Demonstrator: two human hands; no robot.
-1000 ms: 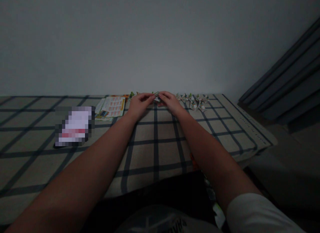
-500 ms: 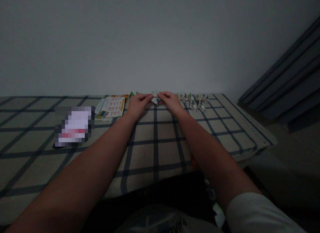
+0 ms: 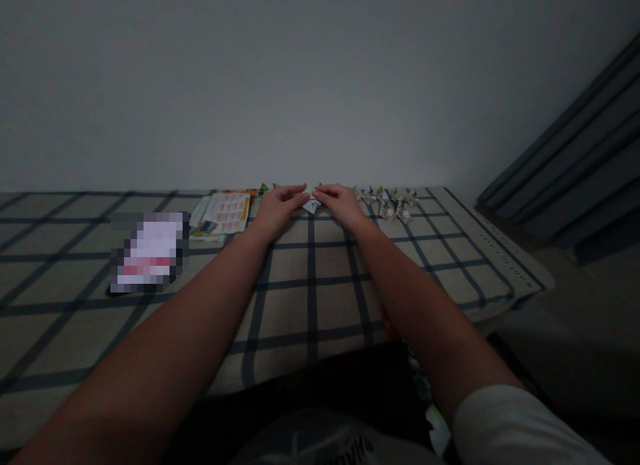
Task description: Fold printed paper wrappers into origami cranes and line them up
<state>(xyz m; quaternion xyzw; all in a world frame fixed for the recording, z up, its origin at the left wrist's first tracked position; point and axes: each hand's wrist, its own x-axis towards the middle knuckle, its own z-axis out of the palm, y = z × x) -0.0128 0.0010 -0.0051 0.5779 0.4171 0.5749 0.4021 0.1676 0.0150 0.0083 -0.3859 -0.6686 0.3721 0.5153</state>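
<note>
My left hand (image 3: 279, 206) and my right hand (image 3: 343, 204) meet near the far edge of the table, both closed with thumb and fingers pinching. Between them they hold a small piece of folded printed paper (image 3: 313, 206), whose pale pointed corner hangs toward me. Just right of my right hand lie several small folded paper pieces (image 3: 395, 204), star-like or pinwheel-like in shape. Left of my left hand rests a stack of printed paper sheets (image 3: 227, 213). A bit of green printed paper (image 3: 264, 188) shows behind the left hand.
A phone (image 3: 150, 252) with a lit, blurred screen lies at the left. The checked tablecloth (image 3: 310, 298) reaches the grey wall (image 3: 320, 85) behind. A dark curtain (image 3: 575, 165) hangs at the right. Below the near edge, something white and green (image 3: 438, 428) shows by my lap.
The paper between my fingers has turned slightly, and its lower corner now points more toward me. My fingers have shifted a little on it; everything else stays put.
</note>
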